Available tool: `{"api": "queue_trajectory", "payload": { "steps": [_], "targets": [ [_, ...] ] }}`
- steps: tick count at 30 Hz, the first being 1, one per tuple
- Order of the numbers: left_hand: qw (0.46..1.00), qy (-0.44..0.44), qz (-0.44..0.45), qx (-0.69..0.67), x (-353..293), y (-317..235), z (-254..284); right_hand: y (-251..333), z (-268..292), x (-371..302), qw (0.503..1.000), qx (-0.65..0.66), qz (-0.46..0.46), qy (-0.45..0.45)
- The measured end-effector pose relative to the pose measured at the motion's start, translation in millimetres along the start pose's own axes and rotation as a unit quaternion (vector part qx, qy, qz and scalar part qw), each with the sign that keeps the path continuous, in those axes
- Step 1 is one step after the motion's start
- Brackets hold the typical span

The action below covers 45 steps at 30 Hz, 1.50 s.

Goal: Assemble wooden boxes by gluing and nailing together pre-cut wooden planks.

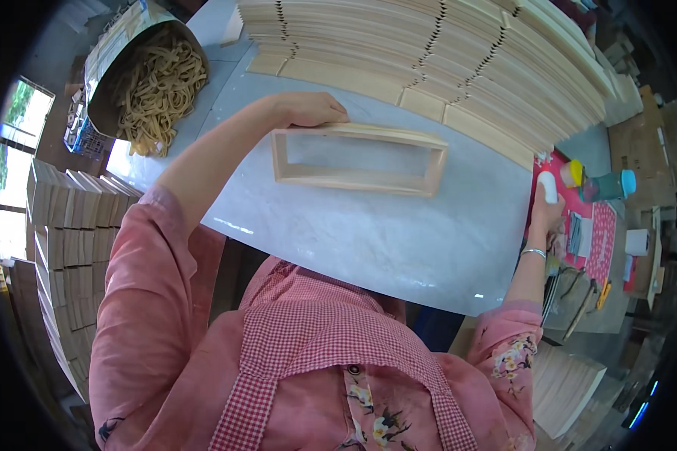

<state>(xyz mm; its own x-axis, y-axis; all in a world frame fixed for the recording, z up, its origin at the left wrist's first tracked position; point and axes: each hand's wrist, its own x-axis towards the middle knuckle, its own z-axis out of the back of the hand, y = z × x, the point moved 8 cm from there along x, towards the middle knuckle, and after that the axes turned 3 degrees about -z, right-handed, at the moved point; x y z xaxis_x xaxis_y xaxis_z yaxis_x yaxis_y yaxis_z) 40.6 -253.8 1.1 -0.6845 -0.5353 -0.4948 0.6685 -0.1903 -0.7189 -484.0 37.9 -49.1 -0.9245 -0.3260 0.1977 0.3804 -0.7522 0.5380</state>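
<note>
A long, shallow rectangular wooden frame (357,182), pale and open through its middle, rests on the grey-white tabletop in front of me. At its far left edge, my left hand (308,110) is closed with its fingers curled against the frame. My right hand (547,214) is out past the table's right side, wrapped round a small white rounded object (548,186) that looks like a bottle. What the fingers cover underneath is hidden.
Tall stacks of thin pale boards (368,56) line the far side. A container of tan rubber bands (162,83) lies tipped at far left. Jars, including a teal-lidded one (609,186), stand on a pink cloth at right. Wooden pieces (75,248) are piled left.
</note>
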Motion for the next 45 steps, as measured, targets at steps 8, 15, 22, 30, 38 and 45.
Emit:
{"api": "queue_trajectory", "payload": {
  "steps": [8,15,22,30,38,45],
  "targets": [
    [0.996,0.042,-0.013,0.074,16.5,4.2,-1.7,40.2,79.3,-38.3,0.925,0.355,-0.037,-0.132],
    [0.931,-0.225,-0.109,0.265,-11.2,-32.2,-7.2,92.7,125.6,-126.2,0.881,0.460,0.015,-0.112],
    [0.853,-0.290,-0.199,0.385,-44.5,-26.2,-91.9,125.3,129.6,-182.6,0.837,0.543,0.063,-0.030],
    [0.837,-0.324,-0.251,0.362,-104.9,-31.5,-151.4,189.8,125.5,-244.3,0.806,0.560,0.163,0.103],
    [0.802,-0.413,-0.347,0.255,-110.2,-60.6,-168.6,206.3,85.7,-277.9,0.802,0.554,0.142,0.175],
    [0.883,-0.316,-0.263,0.228,-77.2,-63.2,-177.6,201.5,84.5,-278.7,0.803,0.551,0.129,0.184]
  ]
}}
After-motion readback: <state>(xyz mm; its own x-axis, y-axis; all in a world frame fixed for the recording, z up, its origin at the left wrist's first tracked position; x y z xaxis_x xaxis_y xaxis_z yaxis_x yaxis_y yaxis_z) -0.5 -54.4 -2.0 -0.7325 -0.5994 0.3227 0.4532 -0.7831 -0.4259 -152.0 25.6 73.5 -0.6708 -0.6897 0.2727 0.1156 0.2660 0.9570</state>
